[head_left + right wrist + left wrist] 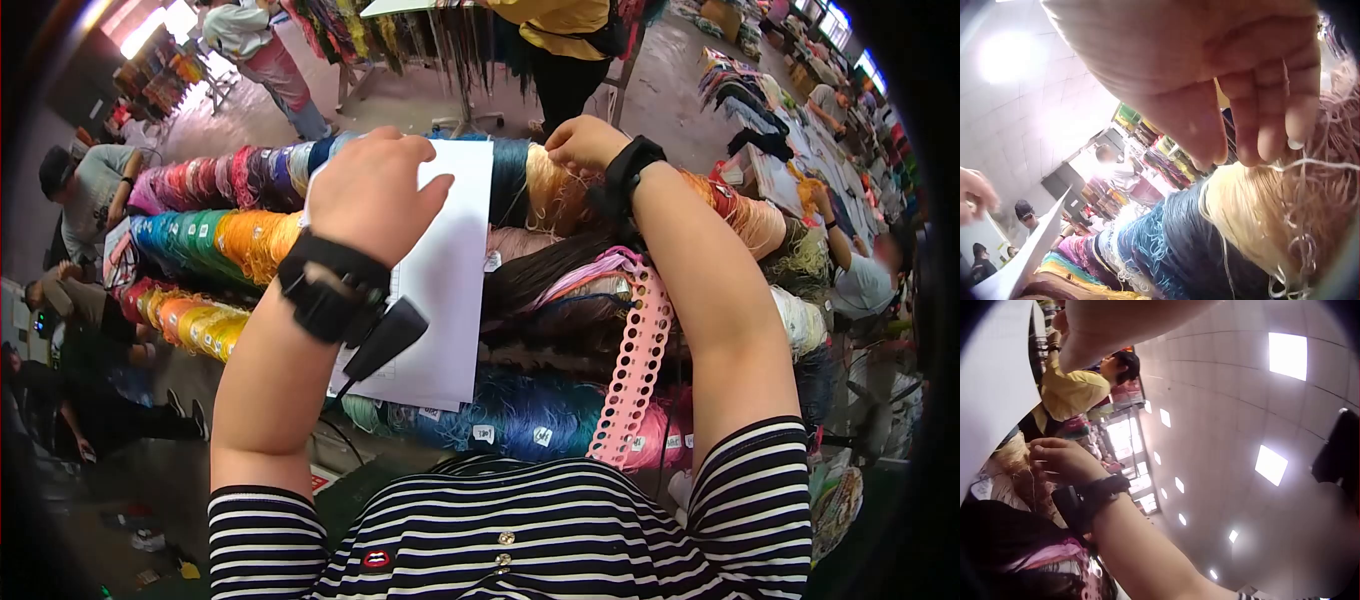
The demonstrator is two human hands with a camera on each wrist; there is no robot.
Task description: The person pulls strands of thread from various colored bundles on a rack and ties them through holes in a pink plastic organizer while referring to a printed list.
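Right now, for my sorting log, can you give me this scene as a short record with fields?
Left hand: holds a white sheet of paper near its top
Right hand: pinches loose strands of the pale yellow thread bundle
Nearby: pink strip with holes, hanging over the darker bundles
Around: rows of coloured thread bundles

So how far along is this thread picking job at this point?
Done: little that shows; pinkish strands lie at the top of the pink punched strip. In hand: the left hand holds a white sheet against the hanks, the right hand pinches pale yellow thread with its fingers. Left: most of the strip's holes look bare.
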